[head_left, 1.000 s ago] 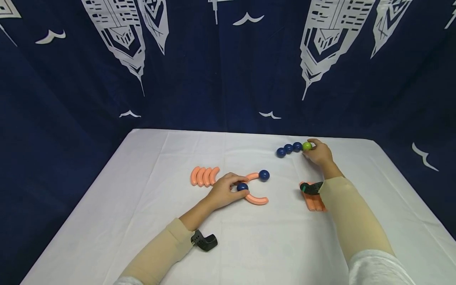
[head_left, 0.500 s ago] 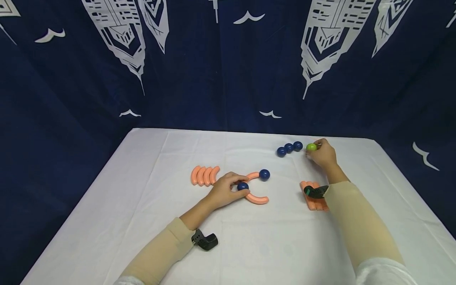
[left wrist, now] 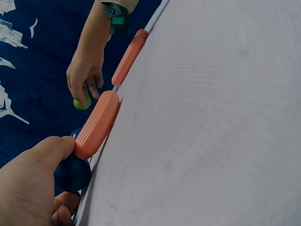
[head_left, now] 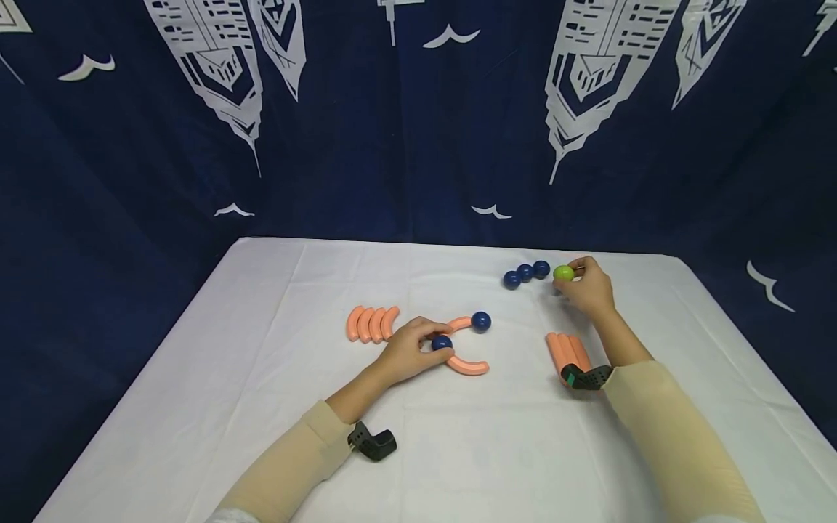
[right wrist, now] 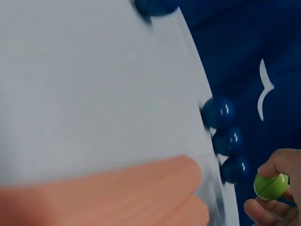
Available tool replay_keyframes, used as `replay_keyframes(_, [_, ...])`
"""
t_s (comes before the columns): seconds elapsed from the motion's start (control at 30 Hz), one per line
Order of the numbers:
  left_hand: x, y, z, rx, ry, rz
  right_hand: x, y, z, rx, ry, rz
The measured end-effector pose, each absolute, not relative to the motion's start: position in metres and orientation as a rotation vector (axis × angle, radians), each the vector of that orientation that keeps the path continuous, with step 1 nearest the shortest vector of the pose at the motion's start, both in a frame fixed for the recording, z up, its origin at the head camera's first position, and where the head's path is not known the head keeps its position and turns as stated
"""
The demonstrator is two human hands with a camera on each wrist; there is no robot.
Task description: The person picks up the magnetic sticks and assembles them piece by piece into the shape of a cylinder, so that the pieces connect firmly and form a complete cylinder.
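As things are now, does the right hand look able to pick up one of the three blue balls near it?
Probably not: the right hand is near the three blue balls, but it pinches the green ball, which is between hand and row.

Green ball (right wrist: 271, 187): I read glossy and smooth, hard plastic by the look, thin dark line across it. Blue balls (right wrist: 228, 141) likewise glossy, sharp white highlights; plastic or painted wood, can't tell from my end. Curved orange pieces (left wrist: 98, 125) look like moulded plastic, low sheen, fine lengthwise ridges on the near one. Straight orange pieces (head_left: 567, 350) seem smooth, soft sheen, too blurred close up for me to get texture. Tablecloth (head_left: 497, 450): matt white fabric, lightly creased. Backdrop (head_left: 353, 160): matt navy cloth, soft folds, flat white print. Tan sleeves (head_left: 290, 457), matt cloth. Wrist cameras (head_left: 373, 443), dark plastic.
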State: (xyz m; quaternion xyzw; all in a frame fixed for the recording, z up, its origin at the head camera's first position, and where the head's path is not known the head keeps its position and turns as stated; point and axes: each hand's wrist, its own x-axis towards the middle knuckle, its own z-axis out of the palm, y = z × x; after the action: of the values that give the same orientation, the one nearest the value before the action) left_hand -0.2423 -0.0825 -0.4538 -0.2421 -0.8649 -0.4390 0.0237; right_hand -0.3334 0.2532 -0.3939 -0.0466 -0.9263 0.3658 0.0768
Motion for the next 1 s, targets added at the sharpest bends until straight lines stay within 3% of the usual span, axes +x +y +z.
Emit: replay_keyframes(1.0, [-0.245, -0.083, -0.458, -0.768, -2.647, -1.341, -0.271, 0.202, -0.394, 0.076, -2.735, 1.296])
